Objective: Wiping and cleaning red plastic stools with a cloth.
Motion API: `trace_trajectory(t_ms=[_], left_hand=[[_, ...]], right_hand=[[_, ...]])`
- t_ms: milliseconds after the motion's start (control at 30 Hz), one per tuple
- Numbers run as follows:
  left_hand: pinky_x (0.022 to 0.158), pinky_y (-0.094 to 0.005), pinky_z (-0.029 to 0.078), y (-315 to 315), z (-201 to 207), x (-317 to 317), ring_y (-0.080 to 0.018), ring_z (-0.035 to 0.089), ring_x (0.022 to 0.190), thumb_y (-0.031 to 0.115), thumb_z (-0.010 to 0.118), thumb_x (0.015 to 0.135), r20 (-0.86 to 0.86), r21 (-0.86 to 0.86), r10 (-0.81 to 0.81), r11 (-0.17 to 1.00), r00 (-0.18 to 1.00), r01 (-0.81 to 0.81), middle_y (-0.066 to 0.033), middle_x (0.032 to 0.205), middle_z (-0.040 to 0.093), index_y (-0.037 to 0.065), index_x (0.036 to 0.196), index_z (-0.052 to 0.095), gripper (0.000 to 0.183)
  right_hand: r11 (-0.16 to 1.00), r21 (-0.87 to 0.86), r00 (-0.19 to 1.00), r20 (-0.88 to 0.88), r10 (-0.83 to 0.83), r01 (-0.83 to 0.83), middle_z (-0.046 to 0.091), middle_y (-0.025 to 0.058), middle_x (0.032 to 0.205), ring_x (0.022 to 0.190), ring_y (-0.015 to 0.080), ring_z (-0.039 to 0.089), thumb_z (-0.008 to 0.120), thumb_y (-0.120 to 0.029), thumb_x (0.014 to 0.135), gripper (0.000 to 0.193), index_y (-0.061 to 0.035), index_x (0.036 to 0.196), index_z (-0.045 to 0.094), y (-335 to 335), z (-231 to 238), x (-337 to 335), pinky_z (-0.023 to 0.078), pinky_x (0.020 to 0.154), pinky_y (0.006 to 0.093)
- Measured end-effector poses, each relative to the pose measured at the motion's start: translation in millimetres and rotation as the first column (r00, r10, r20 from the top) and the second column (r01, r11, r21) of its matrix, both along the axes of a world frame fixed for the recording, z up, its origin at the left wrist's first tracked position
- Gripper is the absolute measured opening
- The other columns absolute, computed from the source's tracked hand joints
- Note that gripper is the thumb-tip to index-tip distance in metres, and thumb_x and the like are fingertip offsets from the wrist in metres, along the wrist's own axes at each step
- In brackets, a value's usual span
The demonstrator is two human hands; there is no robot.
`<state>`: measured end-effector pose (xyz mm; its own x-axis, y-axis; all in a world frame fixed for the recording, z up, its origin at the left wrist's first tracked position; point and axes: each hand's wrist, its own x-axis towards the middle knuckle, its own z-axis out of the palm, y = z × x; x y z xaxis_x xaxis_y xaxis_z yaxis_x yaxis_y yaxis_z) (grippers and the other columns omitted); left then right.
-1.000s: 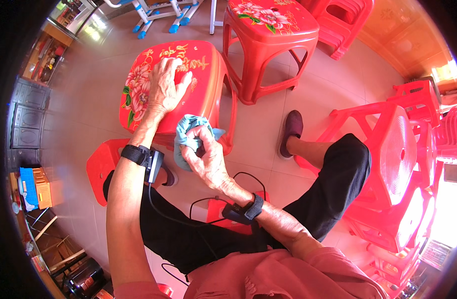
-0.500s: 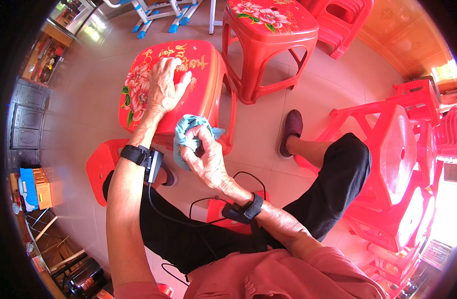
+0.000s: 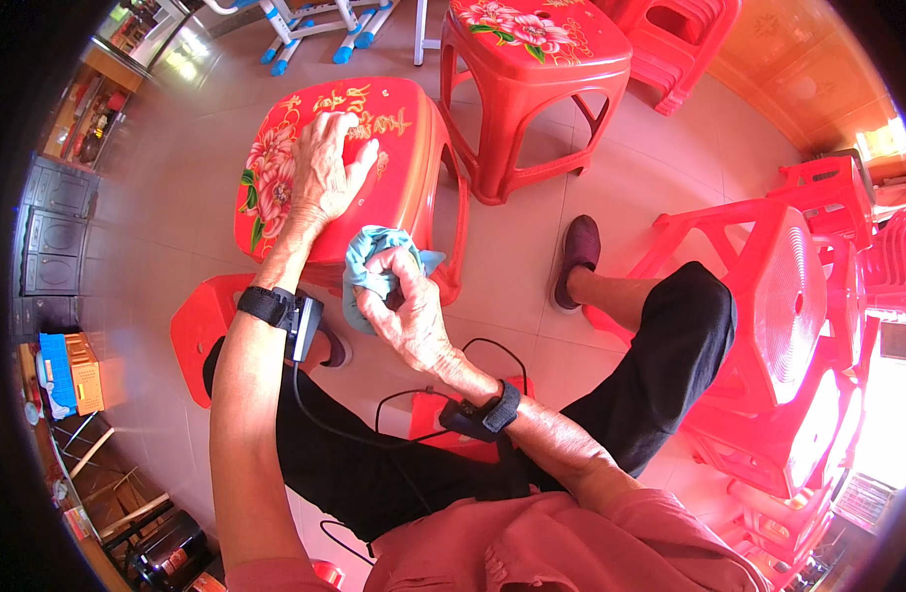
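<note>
One left hand [image 3: 325,168] laid flat, fingers spread, on one flowered red stool [image 3: 399,183], one blue cloth [image 3: 369,261] gripped in right hand [image 3: 404,311] fingers, perhaps touching the stool's edge, one second stool [image 3: 537,59] beyond.

Your stool [image 3: 404,168] is red, its seat printed with pink flowers, green leaves and gold lettering. Your cloth [image 3: 366,259] is light blue. Your trousers [image 3: 670,335] are black, your shirt [image 3: 571,543] pink, your slipper [image 3: 574,259] maroon.

Home/shop w/ stacked red plastic stools [image 3: 818,326], tiled floor [image 3: 532,247]

cloth [image 3: 372,259]: part hidden in right hand [image 3: 406,314] | stool [image 3: 346,168]: near edge behind cloth
</note>
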<state>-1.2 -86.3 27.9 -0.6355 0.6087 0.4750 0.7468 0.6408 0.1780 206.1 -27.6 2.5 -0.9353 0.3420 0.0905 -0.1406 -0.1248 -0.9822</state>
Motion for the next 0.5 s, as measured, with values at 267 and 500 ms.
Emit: trace_trajectory(t_ms=[267,500], left_hand=[[0.094,-0.0517,0.037,-0.8,-1.4,-0.3,-0.0327,0.051,0.107,0.030,0.065,0.085,0.012,0.019,-0.011,1.000,1.000,0.011,-0.0129,0.107,0.053,0.008,0.109,0.054,0.034],[0.094,-0.0513,0.037,-0.4,-1.3,0.3,-0.0322,0.051,0.107,0.031,0.065,0.085,-0.004,0.007,-0.008,1.000,1.000,0.008,-0.0125,0.108,0.053,0.008,0.108,0.054,0.034]], right_hand=[[1.000,0.002,0.999,0.031,0.020,-0.020,0.058,0.0105,0.083,0.077,0.0222,0.059,0.065,-0.006,0.077,0.027,-0.0070,0.100,0.052,1.3,2.9,1.4,0.049,0.071,0.0340],[1.000,0.004,1.000,0.008,0.016,-0.016,0.058,0.0109,0.084,0.076,0.0237,0.060,0.066,-0.007,0.077,0.028,-0.0073,0.101,0.051,1.6,1.1,1.6,0.049,0.070,0.0344]])
